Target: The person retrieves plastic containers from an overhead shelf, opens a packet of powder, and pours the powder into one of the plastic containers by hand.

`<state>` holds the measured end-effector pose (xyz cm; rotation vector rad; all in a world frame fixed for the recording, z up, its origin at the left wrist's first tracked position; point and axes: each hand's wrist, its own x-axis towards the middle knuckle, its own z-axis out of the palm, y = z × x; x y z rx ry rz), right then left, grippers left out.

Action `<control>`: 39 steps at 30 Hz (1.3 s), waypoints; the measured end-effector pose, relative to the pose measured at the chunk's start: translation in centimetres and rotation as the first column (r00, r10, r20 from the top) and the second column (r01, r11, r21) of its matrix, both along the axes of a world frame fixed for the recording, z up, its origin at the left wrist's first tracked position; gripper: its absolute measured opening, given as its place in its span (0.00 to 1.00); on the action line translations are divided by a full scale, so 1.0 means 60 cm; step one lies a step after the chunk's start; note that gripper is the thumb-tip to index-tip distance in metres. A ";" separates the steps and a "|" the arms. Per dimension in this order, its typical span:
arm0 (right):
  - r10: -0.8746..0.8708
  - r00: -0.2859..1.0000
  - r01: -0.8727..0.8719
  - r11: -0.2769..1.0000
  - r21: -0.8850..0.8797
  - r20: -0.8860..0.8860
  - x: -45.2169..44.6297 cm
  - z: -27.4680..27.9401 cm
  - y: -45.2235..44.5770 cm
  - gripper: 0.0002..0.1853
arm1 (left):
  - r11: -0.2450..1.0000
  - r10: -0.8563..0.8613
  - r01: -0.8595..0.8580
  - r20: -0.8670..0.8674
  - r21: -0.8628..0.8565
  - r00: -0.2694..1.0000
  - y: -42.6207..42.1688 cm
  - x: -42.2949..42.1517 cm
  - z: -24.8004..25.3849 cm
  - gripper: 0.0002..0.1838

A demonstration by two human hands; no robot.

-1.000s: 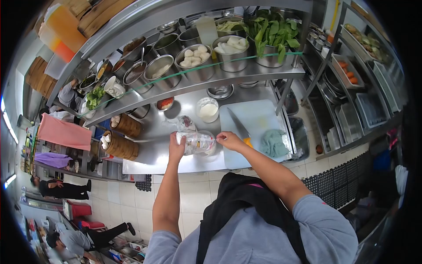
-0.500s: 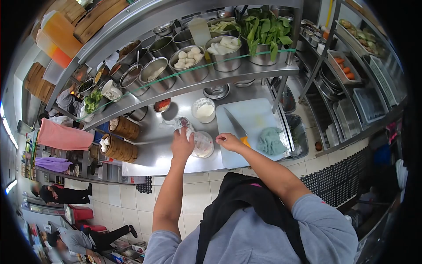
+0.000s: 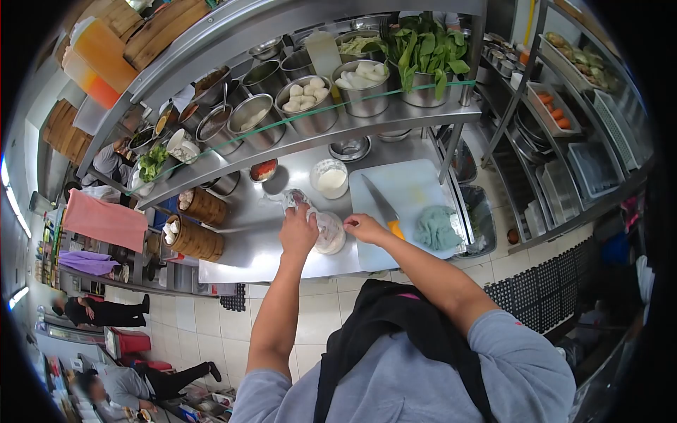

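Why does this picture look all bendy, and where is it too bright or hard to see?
In the head view, probably a wide lens bows the steel shelf and leaves black corners; in that view, the strip light glares white, the metal table shines, and the clear plastic by the left hand is too small to make out.

no lettering, brand, number or sign is legible anywhere here.
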<state>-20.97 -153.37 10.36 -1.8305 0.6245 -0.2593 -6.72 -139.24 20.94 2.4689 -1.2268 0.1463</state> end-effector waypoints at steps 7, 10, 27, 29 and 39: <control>0.023 1.000 -0.023 0.999 -0.031 0.003 0.018 -0.005 0.004 0.17 | 0.999 -0.007 0.008 -0.015 0.034 1.000 0.005 0.004 0.010 0.15; 0.045 0.999 -0.045 0.998 -0.039 0.006 0.030 -0.001 0.001 0.17 | 0.998 0.003 0.000 -0.039 0.061 0.999 0.001 -0.011 0.043 0.15; -0.066 0.996 0.079 0.974 -0.213 0.066 0.079 0.031 0.044 0.38 | 0.977 -0.175 0.147 -0.196 -0.153 0.965 0.082 -0.011 0.036 0.53; 0.284 0.958 -0.286 0.952 -0.108 -0.040 0.089 0.010 0.033 0.35 | 0.985 -0.062 -0.008 -0.394 -0.175 0.917 0.104 -0.015 0.016 0.51; -0.020 0.965 0.030 0.999 -0.034 0.262 0.100 0.079 0.049 0.29 | 0.937 -0.009 -0.170 -0.508 -0.306 0.862 0.118 -0.035 0.008 0.18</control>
